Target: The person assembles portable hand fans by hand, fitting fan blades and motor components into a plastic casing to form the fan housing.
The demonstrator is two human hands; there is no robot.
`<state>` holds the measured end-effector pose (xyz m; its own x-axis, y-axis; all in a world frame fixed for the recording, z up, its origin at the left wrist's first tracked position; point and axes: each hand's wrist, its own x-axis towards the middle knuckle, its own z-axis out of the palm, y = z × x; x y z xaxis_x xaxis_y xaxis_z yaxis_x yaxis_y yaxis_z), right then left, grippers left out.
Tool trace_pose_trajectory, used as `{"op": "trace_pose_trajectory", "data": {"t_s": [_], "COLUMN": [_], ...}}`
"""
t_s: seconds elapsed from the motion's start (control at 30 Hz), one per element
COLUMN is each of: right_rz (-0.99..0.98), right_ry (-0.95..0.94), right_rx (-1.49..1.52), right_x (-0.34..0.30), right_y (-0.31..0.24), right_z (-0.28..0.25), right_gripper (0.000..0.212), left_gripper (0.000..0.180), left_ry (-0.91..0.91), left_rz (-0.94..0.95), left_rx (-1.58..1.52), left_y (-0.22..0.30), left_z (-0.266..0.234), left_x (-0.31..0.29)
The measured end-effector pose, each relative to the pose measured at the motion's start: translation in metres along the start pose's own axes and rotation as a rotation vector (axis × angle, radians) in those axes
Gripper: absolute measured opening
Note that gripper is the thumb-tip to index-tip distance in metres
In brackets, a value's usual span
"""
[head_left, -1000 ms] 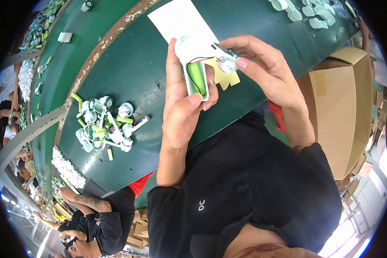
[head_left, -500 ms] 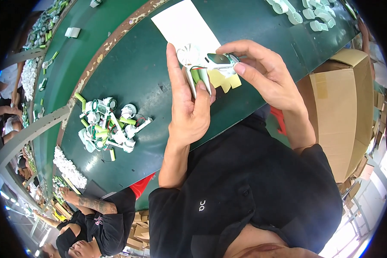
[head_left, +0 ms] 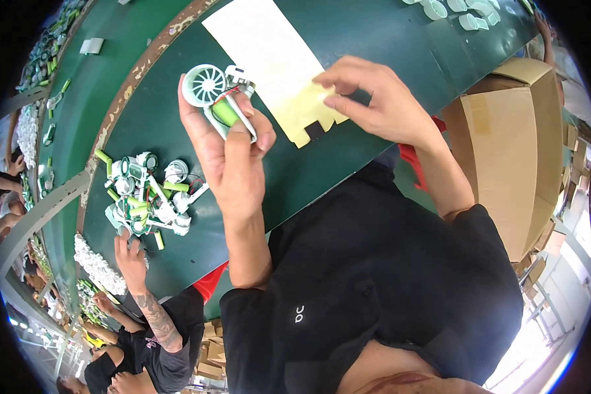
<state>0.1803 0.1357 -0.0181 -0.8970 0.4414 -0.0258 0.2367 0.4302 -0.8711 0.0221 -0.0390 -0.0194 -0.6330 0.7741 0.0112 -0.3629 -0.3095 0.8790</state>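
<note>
My left hand (head_left: 233, 167) is closed round a small handheld fan (head_left: 206, 85), its round pale grille facing up. A green battery cell (head_left: 225, 113) and red wires show in its opened handle, with my thumb against the handle's lower part. To the right, my right hand (head_left: 384, 105) hovers apart from the fan, thumb and forefinger spread with nothing seen between them. Beneath its fingertips lies a white and yellow sheet (head_left: 262, 46) with a notched lower edge.
A heap of fan parts with green cells (head_left: 138, 197) lies left on the green table; a co-worker's hand (head_left: 130, 259) reaches to it. White small parts (head_left: 98, 266) sit nearby. Pale cup-shaped pieces (head_left: 433, 9) lie far right. A cardboard box (head_left: 505, 157) stands right.
My left hand has carried the fan leftward and turned its grille up. My right hand has let go of it. The co-worker's hand has come up to the heap.
</note>
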Motion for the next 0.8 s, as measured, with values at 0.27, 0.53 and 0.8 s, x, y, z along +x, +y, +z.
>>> {"op": "trace_pose_trajectory", "data": {"t_s": [0.27,0.53,0.8], "right_rz": [-0.223,-0.305,-0.07], "right_ry": [-0.101,-0.095,-0.043], "right_rx": [-0.372,-0.342,0.359], "right_x": [-0.024,-0.018,-0.021], "right_y": [0.015,0.023,0.013], "right_z": [0.042,0.045,0.005], "right_gripper": [0.031,0.023,0.011], "left_gripper": [0.088,0.091,0.092], "left_ry": [-0.077,-0.156,-0.181], "left_rz": [-0.087,-0.014,-0.066], "left_rx": [0.028,0.224,0.164], "left_y": [-0.039,-0.078,-0.075], "left_z": [-0.009,-0.017,-0.021], "left_x": [0.002,0.003,0.004]}}
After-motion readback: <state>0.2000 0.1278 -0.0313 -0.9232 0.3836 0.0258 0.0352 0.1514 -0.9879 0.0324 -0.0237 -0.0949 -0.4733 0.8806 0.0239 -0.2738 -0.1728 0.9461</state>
